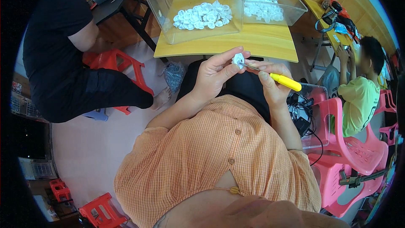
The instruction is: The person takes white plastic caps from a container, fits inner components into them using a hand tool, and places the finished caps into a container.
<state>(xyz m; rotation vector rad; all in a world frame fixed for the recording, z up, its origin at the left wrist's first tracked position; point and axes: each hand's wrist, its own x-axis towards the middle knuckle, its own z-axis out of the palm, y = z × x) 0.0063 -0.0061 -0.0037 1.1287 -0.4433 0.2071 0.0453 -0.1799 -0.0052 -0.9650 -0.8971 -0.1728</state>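
Hands pinch round white plastic cap (238, 59) and yellow-handled tool (283, 81).

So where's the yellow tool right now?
In the head view, the yellow-handled tool is in the person's right hand, right of centre, just below the yellow table. Its tip touches the small white piece held by the left hand.

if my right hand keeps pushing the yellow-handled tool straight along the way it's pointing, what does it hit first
Most likely the small white plastic cap pinched in your left hand. The yellow-handled tool in your right hand points its thin metal tip up-left, straight at that cap; whether they already touch is unclear.
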